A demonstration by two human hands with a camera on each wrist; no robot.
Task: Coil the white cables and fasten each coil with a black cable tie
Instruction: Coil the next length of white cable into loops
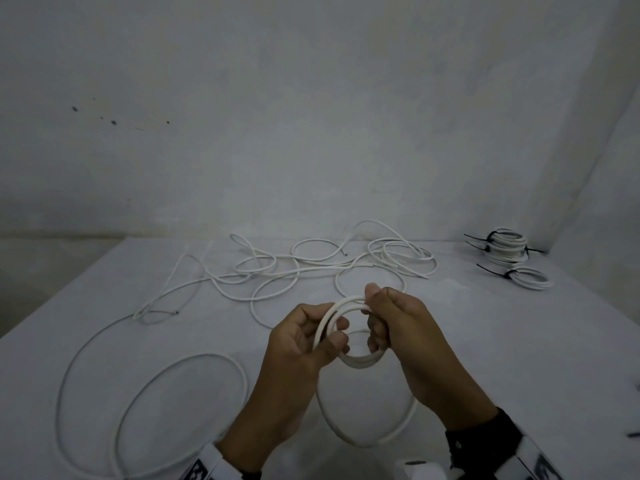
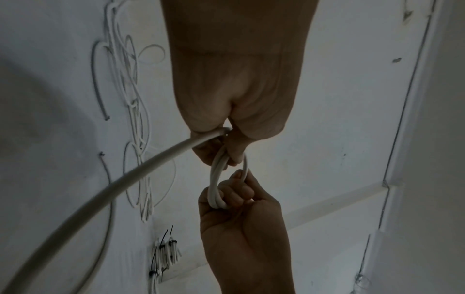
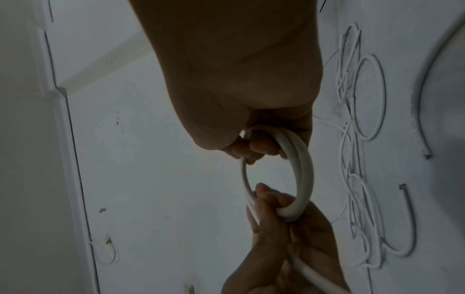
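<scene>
Both hands are held together above the near middle of the white bench (image 1: 519, 341), clamped on one small coil (image 1: 360, 362) of white cable. The left hand (image 1: 304, 337) grips the coil's left side, fingers curled round the turns. The right hand (image 1: 398, 323) grips the right side, thumb on top at the far edge. The wrist views confirm each grip: fingers wrapped through the ring from opposite sides. From the coil, the uncoiled length (image 1: 367, 434) drops in a loop to the bench and runs off to the left in wide curves. Loose white cables (image 1: 311, 268) lie tangled across the far middle. Finished coils (image 1: 509, 249) bound with black cable ties (image 1: 485, 270) are stacked at the far right.
</scene>
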